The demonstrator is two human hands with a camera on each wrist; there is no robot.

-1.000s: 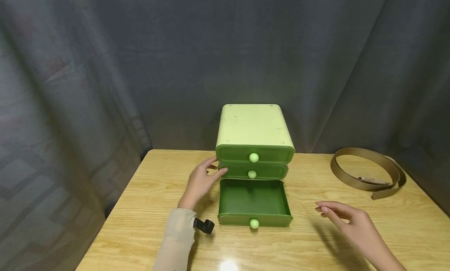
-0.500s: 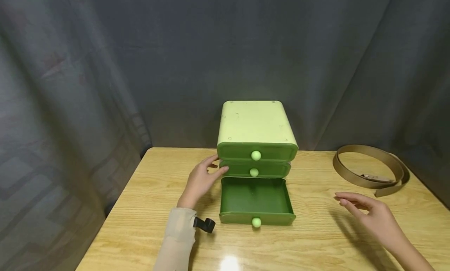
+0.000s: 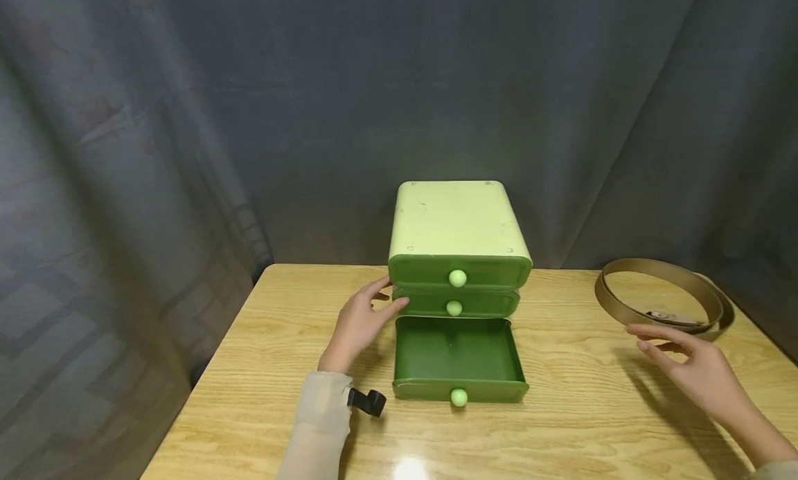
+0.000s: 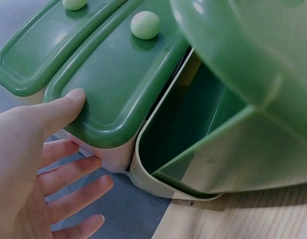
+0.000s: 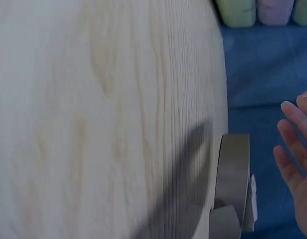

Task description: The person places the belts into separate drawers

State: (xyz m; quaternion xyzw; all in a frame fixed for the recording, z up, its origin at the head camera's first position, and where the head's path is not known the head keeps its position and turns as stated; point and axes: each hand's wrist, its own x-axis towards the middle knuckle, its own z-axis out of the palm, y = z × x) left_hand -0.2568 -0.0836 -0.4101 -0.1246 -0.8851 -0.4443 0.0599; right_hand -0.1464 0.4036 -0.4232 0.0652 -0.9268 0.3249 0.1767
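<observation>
A small cabinet (image 3: 460,220) with a pale lime top and green drawers stands toward the back of the table. Its bottom drawer (image 3: 424,391) is pulled out, and the visible inside is bare. My left hand (image 3: 360,325) rests at the cabinet's left side, thumb touching the front of the middle drawer (image 4: 113,84). The other fingers lie spread and fairly straight beside that drawer. Over the right of the table my right hand (image 3: 701,369) hovers, fingers loosely bent and holding nothing. Just beyond it lies a coiled tan belt (image 3: 612,305), partly hidden by the hand in the head view.
The wooden table (image 3: 293,307) ends at a dark grey curtain (image 3: 324,120) behind and along both sides. A black wrist mount (image 3: 368,402) sticks out from my left sleeve, close to the pulled-out drawer's front corner.
My right hand has moved right and farther back, from beside the bottom drawer to the belt's near edge. My left hand keeps its place on the cabinet. The whole view shifts slightly.
</observation>
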